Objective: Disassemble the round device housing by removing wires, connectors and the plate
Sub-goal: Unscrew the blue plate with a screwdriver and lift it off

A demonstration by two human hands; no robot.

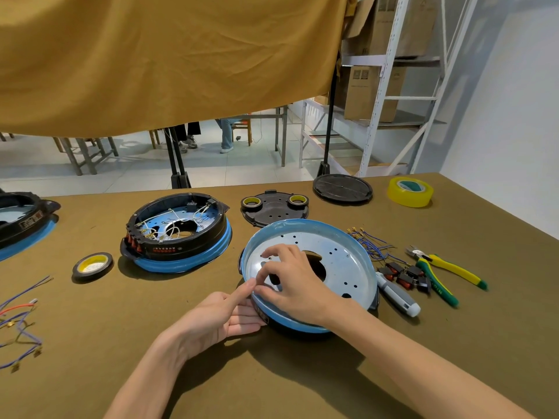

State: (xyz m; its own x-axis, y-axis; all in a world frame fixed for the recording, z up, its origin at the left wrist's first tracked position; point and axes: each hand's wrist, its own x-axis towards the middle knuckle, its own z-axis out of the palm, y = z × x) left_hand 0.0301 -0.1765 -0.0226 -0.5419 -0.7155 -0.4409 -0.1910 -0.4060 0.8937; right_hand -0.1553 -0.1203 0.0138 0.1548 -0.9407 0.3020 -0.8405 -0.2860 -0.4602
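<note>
Tilted blue-rimmed housing (338,237) (wires out)

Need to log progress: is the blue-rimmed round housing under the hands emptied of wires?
Emptied, as far as shown: the blue-rimmed round housing shows only bare perforated plate; the right hand hides part.

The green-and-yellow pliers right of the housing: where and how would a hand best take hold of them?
Grip the pliers from above, around both sleeved handles near their middle. They lie flat on the table, jaws pointing away from the person, handles splayed toward the near right. The handles look clear of the black switches on their left.
</note>
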